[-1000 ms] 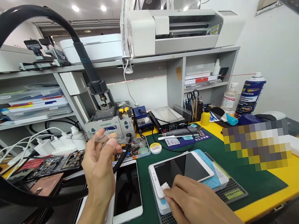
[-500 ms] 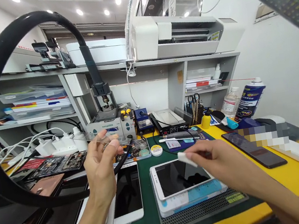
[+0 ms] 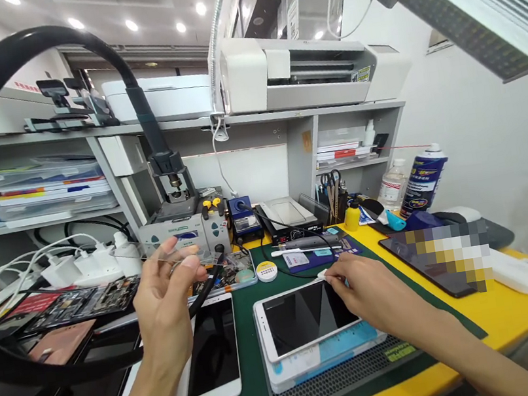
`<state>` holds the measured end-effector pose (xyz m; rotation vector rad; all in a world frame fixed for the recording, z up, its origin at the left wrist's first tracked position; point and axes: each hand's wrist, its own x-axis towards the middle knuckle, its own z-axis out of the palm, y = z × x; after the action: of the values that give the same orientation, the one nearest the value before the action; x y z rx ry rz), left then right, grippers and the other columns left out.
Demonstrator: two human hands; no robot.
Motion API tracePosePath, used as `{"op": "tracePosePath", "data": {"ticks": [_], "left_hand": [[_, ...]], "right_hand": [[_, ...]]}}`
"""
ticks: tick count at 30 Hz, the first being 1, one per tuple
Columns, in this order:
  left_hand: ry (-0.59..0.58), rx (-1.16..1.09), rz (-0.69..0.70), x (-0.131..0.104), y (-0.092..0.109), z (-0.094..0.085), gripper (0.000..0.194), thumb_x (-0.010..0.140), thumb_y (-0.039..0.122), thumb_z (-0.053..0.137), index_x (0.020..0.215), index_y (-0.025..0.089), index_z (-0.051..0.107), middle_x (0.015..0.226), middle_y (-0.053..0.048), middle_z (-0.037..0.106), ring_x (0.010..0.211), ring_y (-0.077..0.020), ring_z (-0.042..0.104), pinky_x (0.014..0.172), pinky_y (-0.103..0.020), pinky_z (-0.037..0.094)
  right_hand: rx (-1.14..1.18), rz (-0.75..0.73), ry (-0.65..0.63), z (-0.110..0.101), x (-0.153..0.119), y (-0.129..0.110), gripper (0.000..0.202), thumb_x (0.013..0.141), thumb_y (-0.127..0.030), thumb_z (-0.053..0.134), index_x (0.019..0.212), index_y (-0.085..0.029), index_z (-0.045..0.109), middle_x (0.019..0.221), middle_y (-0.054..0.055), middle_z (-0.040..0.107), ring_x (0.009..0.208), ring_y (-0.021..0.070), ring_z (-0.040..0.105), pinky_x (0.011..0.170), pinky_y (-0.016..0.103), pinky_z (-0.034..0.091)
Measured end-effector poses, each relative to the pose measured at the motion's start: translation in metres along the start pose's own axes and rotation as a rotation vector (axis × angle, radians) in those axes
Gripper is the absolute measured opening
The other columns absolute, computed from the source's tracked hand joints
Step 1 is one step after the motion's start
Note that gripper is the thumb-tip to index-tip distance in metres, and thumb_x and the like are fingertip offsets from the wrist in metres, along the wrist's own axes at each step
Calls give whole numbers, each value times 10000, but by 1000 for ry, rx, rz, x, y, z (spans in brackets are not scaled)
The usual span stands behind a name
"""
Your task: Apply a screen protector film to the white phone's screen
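State of work: the white smartphone (image 3: 306, 314) lies screen up on a blue-and-white box (image 3: 313, 366), toward the near edge of the surface (image 3: 524, 311). A perforated pad (image 3: 341, 381) lies under the box, on a green mat (image 3: 252, 365). My right grip (image 3: 363, 282) pinches a white wipe (image 3: 322, 274) at the phone's far edge, by its right-hand corner. My left grip (image 3: 165, 315), fingers curved, holds a clear film (image 3: 168, 256) between thumb and fingers, raised well apart from the phone. I judge the wipe's work to be under way and unfinished; the film is separate from the phone.

Visibility limits: my right grip hides the phone's right end and most of the wipe; whether the wipe touches the phone cannot be confirmed. The film's outline is faint against the background. Pixelation masks items toward the surface's right edge.
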<state>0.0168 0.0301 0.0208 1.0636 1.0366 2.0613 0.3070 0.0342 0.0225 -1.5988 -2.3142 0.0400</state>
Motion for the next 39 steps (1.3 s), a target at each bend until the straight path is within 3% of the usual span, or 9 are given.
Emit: {"op": "tracePosePath", "data": {"ticks": [5, 9, 13, 19, 28, 35, 39], "left_hand": [[-10, 1, 17, 1, -2, 0, 605, 752, 413, 837, 1267, 185, 615, 1074, -73, 695, 757, -152, 615, 712, -292, 527], [-19, 0, 27, 2, -3, -1, 609, 764, 414, 826, 1280, 183, 600, 1067, -68, 693, 744, -149, 605, 689, -294, 532], [-19, -15, 38, 2, -2, -1, 620, 758, 422, 835, 1278, 179, 600, 1064, -74, 691, 787, -167, 611, 688, -297, 537], [-16, -31, 30, 1, 0, 0, 650, 740, 440, 847, 1276, 172, 595, 1064, -86, 689, 920, -213, 624, 702, -292, 534], [-31, -22, 41, 0, 1, -2, 633, 771, 458, 839, 1279, 174, 591, 1092, -83, 672, 918, -198, 615, 708, -289, 531], [-28, -23, 35, 0, 1, -2, 622, 784, 443, 832, 1286, 170, 587, 1106, -90, 674, 898, -192, 616, 710, -291, 532], [-28, -23, 37, 0, 1, -2, 615, 778, 441, 833, 1273, 169, 589, 1091, -87, 672, 899, -195, 615, 710, -292, 531]], "right_hand": [[-22, -17, -35, -1, 3, -15, 290, 1004, -120, 475, 899, -155, 743, 898, 104, 715, 827, 253, 678, 701, 318, 414], [-35, -63, -60, 1, 6, -34, 319, 1003, -98, 469, 789, -163, 696, 853, 93, 684, 767, 226, 648, 659, 308, 374], [-34, -156, -85, 8, 10, -54, 327, 983, -68, 488, 715, -167, 646, 810, 88, 658, 764, 225, 623, 643, 313, 337], [32, -323, -114, 17, 22, -75, 285, 990, -94, 524, 750, -167, 659, 833, 74, 644, 784, 203, 610, 642, 301, 330], [142, -449, -142, 21, 27, -77, 321, 1008, -93, 468, 732, -178, 610, 823, 41, 616, 758, 163, 565, 629, 273, 335], [182, -538, -217, 5, 17, -80, 304, 977, -70, 495, 706, -184, 571, 757, 12, 559, 757, 157, 529, 638, 262, 341], [262, -557, -267, -4, 8, -80, 278, 977, -58, 500, 773, -179, 645, 818, 13, 614, 787, 147, 554, 681, 246, 368]]}}
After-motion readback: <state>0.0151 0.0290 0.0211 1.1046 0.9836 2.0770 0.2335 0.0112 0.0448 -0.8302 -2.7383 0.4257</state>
